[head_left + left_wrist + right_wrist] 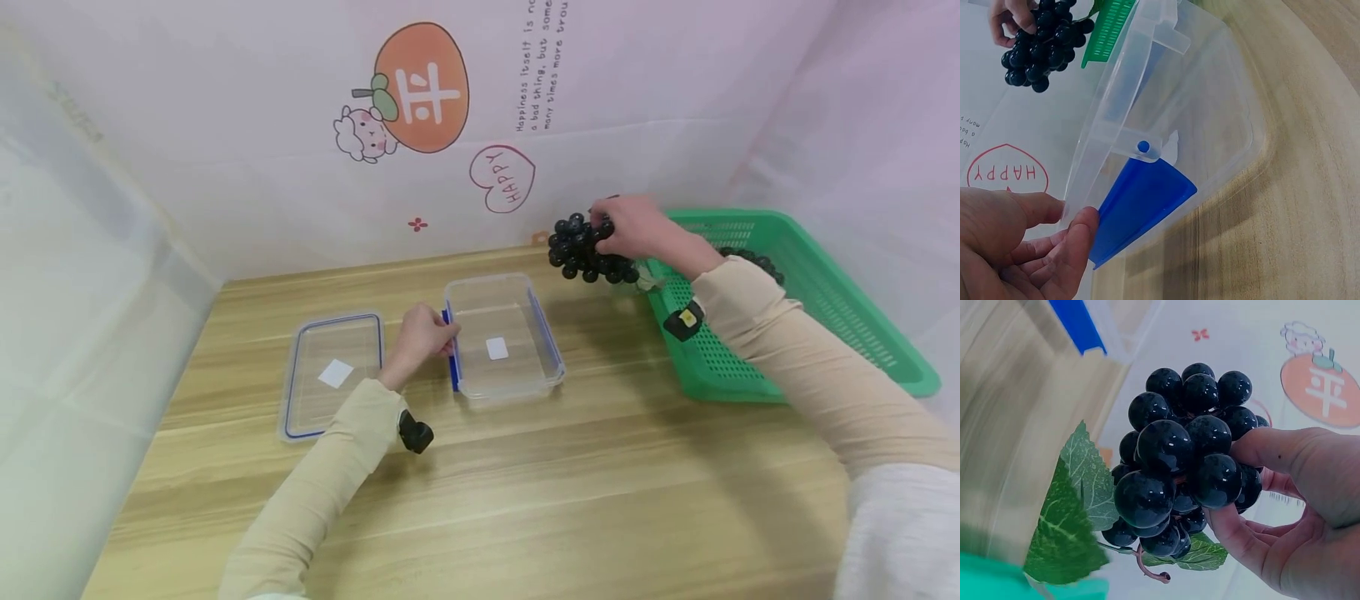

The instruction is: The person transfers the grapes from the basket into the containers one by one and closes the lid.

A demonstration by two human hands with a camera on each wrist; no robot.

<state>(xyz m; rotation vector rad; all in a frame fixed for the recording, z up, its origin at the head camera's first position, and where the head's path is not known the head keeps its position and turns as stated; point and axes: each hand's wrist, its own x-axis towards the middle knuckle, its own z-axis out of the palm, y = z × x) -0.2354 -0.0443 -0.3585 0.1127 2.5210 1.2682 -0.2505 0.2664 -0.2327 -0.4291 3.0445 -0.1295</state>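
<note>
My right hand (633,229) pinches a bunch of dark grapes (581,250), holding it up between the clear container and the green basket. Green leaves (1066,519) and a short curled stem hang from the bunch in the right wrist view. At the left side of the clear plastic container (510,387), my left hand (423,337) pinches the rim between thumb and fingers. A blue locking flap (1144,200) hangs down just beside those fingertips. Inside the container only a small white label (497,348) shows.
To the left lies a clear lid (307,379) with a blue seal and a white label. The green basket (817,333) at the right holds more dark grapes (753,260). A printed white cloth (285,200) stands behind the wooden table (525,500).
</note>
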